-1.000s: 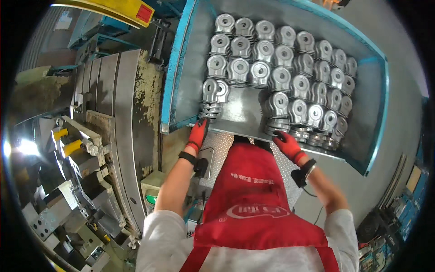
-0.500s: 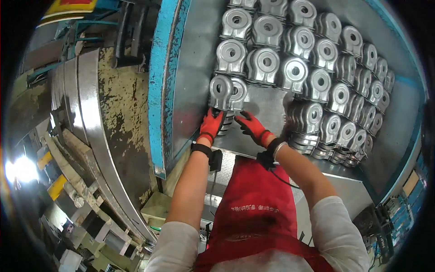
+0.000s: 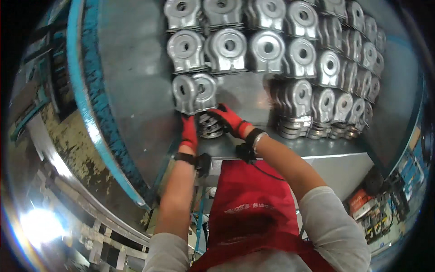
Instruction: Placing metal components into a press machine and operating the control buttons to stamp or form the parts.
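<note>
Silver parts (image 3: 205, 99), red-and-black gloved hands (image 3: 188, 130) (image 3: 230, 119)

I wear a red apron (image 3: 253, 181); to my left a bright light (image 3: 43, 226) glares near a paint-chipped machine (image 3: 86, 147), to my right lies clutter (image 3: 379, 220)

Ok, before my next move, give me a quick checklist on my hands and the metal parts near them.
1. Red-and-black gloves worn on left hand and right hand: ok.
2. Hands either side of the small stack of curved silver metal parts: ok, left hand at its left, right hand at its right.
3. Firm grip on that stack: cannot tell, fingertips are partly hidden.
4. Two silver ring-topped metal parts just beyond the hands, separate from each other: not ok, they overlap.
5. Thin black cable by the right wrist, away from the metal parts: ok.
</note>
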Demonstrator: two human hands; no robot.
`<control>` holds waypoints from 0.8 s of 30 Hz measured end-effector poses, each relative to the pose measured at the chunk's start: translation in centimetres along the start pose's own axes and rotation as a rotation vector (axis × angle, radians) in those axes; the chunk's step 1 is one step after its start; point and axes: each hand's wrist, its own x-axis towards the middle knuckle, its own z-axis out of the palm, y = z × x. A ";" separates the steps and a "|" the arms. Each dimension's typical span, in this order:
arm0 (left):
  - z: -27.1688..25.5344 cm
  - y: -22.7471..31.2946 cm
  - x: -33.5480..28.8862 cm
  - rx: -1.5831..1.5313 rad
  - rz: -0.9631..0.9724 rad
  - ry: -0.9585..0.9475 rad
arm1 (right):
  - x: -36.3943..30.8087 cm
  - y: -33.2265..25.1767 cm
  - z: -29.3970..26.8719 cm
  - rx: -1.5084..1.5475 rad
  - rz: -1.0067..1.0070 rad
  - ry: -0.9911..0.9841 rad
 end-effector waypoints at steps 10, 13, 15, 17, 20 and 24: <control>-0.8 1.5 -1.1 -0.453 -0.324 -0.501 | 0.4 1.8 0.1 -0.080 -0.193 0.040; 1.0 0.8 -2.6 -0.152 -0.243 -0.175 | -0.8 2.1 -1.0 -0.181 -0.289 0.046; 2.3 0.9 -3.1 -0.159 -0.274 -0.287 | -2.6 1.6 -1.5 -0.123 -0.283 0.133; 3.4 0.7 -4.6 -0.274 -0.272 -0.187 | -5.1 0.4 -1.9 -0.170 -0.312 0.216; 5.2 0.8 -6.9 -0.386 -0.288 -0.288 | -8.7 -3.0 -1.3 0.272 -0.108 0.310; 6.8 3.0 -11.4 -0.484 -0.228 -0.421 | -15.1 -7.6 1.8 -0.159 -0.376 0.507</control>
